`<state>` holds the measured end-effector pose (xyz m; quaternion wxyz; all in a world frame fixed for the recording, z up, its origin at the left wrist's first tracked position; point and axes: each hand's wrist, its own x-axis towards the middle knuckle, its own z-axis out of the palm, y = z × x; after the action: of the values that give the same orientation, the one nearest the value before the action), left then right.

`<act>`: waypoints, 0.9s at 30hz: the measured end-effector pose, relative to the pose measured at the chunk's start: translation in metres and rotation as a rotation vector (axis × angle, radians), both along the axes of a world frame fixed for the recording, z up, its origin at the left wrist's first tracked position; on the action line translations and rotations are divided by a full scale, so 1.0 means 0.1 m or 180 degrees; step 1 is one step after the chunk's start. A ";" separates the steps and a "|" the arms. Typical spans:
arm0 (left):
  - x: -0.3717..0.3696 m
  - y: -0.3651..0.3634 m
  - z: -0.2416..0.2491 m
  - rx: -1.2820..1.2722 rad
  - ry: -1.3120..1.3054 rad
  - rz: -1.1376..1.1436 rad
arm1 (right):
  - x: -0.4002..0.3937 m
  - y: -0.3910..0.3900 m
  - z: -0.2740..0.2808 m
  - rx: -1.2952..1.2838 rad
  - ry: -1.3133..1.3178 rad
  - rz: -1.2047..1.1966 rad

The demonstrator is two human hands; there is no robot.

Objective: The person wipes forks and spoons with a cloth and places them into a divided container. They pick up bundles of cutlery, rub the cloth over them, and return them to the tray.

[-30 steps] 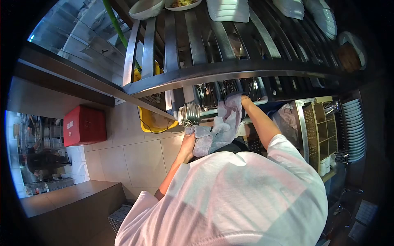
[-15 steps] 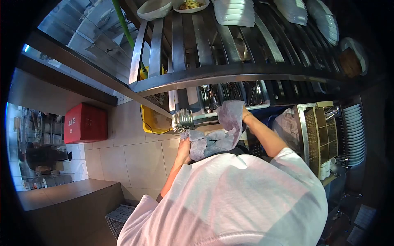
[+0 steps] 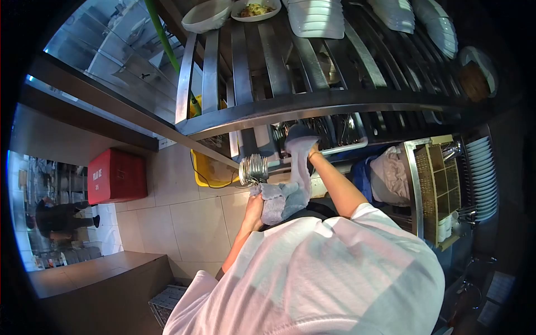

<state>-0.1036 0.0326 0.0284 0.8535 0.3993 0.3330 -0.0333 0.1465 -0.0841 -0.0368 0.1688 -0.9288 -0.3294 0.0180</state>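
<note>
The left hand (image 3: 255,205) is clenched around a grey cloth (image 3: 282,198) wrapped about the handles of a bundle of forks (image 3: 252,167), whose tines stick out just above the fist. The right hand (image 3: 310,149) is raised a little past the forks, gripping the far end of the same cloth, which drapes over its fingers and hangs down between the two hands. So forks and cloth are both held, close under the front edge of the steel rack (image 3: 290,103).

Just beyond the right hand, under the rack, a tray (image 3: 335,131) holds more cutlery standing in rows. Left of the forks, below the rack's corner, sits a yellow bin (image 3: 209,167) on the tiled floor. Further left of the rack a red box (image 3: 114,176) stands against the wall. On top of the rack are stacked white dishes (image 3: 315,17), a bowl (image 3: 206,14) and a plate of food (image 3: 254,8). Right of the rack's lower end lies a pale bag (image 3: 391,176), then a wooden divided crate (image 3: 435,184), then a row of white plates (image 3: 483,178) on edge. Far left, beyond the red box, another person (image 3: 58,218) bends over a counter.
</note>
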 end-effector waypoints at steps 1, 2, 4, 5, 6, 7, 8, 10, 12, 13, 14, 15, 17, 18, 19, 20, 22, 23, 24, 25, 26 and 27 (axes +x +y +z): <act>0.00 0.01 0.01 -0.0015 -0.0023 0.0046 | 0.08 0.04 0.02 -0.0148 0.0160 -0.0339; -0.02 0.02 0.00 -0.0009 -0.0014 0.0068 | 0.13 0.18 -0.07 -0.0144 0.0312 -0.1230; 0.00 0.03 -0.01 0.0074 0.0030 0.0041 | 0.27 0.29 -0.26 -0.0134 0.0337 -0.1161; 0.01 0.04 0.00 0.0075 0.0042 0.0064 | 0.32 0.32 -0.40 -0.0135 0.0364 -0.1106; 0.02 0.05 0.03 0.0178 0.0088 0.0005 | 0.35 0.37 -0.60 -0.0141 0.0398 -0.1042; 0.02 0.06 0.06 0.0284 0.0137 -0.0050 | 0.38 0.40 -0.97 -0.0146 0.0419 -0.1005; 0.00 0.05 0.08 0.0287 0.0165 -0.0018 | 0.40 0.41 -1.48 -0.0086 -0.0363 -0.0882; 0.02 0.05 0.10 0.0176 0.0119 0.0081 | 0.33 0.52 -1.24 -0.0096 0.0067 -0.1002; 0.02 0.08 0.11 0.0167 0.0146 0.0126 | 0.28 0.63 -1.06 -0.0090 0.0190 -0.1092; 0.01 0.07 0.11 0.0146 0.0163 0.0148 | 0.27 0.66 -1.02 -0.0079 0.0217 -0.1124; 0.00 0.07 0.12 0.0137 0.0180 0.0147 | 0.28 0.68 -0.99 -0.0087 0.0242 -0.1168; 0.01 0.08 0.12 0.0119 0.0221 0.0156 | 0.29 0.67 -0.94 -0.0084 0.0259 -0.1207; 0.01 0.11 0.13 0.0124 0.0260 0.0159 | 0.33 0.66 -0.92 -0.0070 0.0291 -0.1319; 0.02 0.12 0.12 0.0116 0.0212 0.0212 | 0.34 0.64 -0.91 -0.0070 0.0295 -0.1387; 0.03 0.11 0.13 0.0099 0.0165 0.0272 | 0.35 0.61 -0.91 -0.0065 0.0299 -0.1457; 0.05 0.10 0.14 0.0105 0.0156 0.0282 | 0.35 0.60 -0.91 -0.0071 0.0300 -0.1536; 0.08 0.11 0.16 0.0115 0.0040 0.0313 | 0.35 0.62 -0.91 -0.0066 0.0295 -0.1641; 0.07 0.11 0.15 0.0122 0.0046 0.0338 | 0.35 0.63 -0.92 -0.0071 0.0293 -0.1676; 0.07 0.12 0.13 0.0075 0.0025 0.0302 | 0.35 0.63 -0.92 -0.0079 0.0289 -0.1693; 0.08 0.13 0.13 0.0027 0.0002 0.0260 | 0.35 0.63 -0.92 -0.0079 0.0287 -0.1704; 0.08 0.14 0.13 0.0028 0.0004 0.0273 | 0.34 0.62 -0.92 -0.0084 0.0297 -0.1721; 0.07 0.14 0.12 0.0019 0.0002 0.0237 | 0.34 0.61 -0.92 -0.0094 0.0311 -0.1707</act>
<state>-0.0963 0.0465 0.0404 0.8529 0.3892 0.3479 -0.0007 0.1800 -0.0226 -0.1290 0.1697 -0.9832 -0.0628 0.0222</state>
